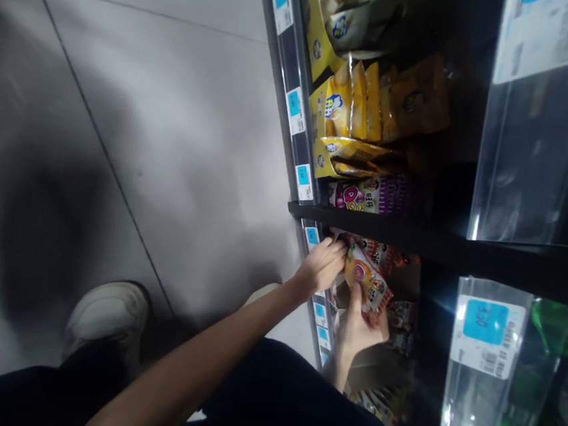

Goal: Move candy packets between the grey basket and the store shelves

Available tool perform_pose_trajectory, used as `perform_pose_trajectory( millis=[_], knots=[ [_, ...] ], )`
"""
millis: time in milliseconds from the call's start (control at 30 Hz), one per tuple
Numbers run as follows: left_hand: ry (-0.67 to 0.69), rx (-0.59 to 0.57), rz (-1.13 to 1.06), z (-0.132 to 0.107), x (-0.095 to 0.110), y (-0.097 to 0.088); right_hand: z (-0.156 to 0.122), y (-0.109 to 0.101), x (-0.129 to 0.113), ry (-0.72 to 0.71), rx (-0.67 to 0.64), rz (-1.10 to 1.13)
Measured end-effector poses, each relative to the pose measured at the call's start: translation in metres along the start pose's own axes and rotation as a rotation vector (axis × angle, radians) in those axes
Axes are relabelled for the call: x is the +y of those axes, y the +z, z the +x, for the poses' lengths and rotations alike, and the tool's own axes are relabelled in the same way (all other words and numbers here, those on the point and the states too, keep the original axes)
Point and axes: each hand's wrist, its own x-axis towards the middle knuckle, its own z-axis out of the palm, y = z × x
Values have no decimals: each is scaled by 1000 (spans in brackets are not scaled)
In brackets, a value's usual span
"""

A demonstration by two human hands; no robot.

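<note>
My right hand [362,329] grips an orange-and-red candy packet [365,278], its thumb lying across the printed front. At the packet's upper left end, my left hand [324,262] has its fingers curled in and pressed against it. Both hands are at the front of a low shelf, beside the price-tag strip [312,234]. Similar red-and-white packets [380,254] lie just behind the held one. Below them, more small packets [401,318] sit in an open carton, partly hidden by my right hand.
A black divider bar [364,219] crosses just above my hands. Beyond it are a purple packet [366,194] and boxes of yellow snack packets [359,106]. Another shelf edge with a price label [487,326] stands at the right. Grey floor tiles [196,131] and my white shoe [108,313] are at left.
</note>
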Motion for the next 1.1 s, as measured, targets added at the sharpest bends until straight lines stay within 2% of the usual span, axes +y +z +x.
perform_pose_trajectory(
  millis=[100, 200, 333, 433, 567, 700, 800, 1000, 1100],
  knots=[
    [-17, -49, 51, 7, 3, -2, 6, 5, 1, -187, -12, -2],
    [-35, -109, 44, 7, 6, -9, 12, 2, -3, -404, -59, -43],
    [-51, -135, 37, -1, 13, -17, 18, -5, -11, -511, -111, -113],
    [-51, -49, 66, -10, 18, -17, 21, -5, -17, -511, -139, -212],
    [-32, 61, 87, -17, 23, -12, 24, 8, -23, -500, -111, -287],
    [-16, 40, 54, -18, 20, -12, 26, 27, -23, -452, -69, -293],
    [15, 30, 62, -18, 14, -14, 27, 34, -12, -424, -19, -274],
    [76, -88, 26, -15, -6, -22, 5, 31, 20, -264, -11, -76],
    [52, -86, -17, -13, -9, -25, -9, 29, 29, -198, 49, -116]
  ],
)
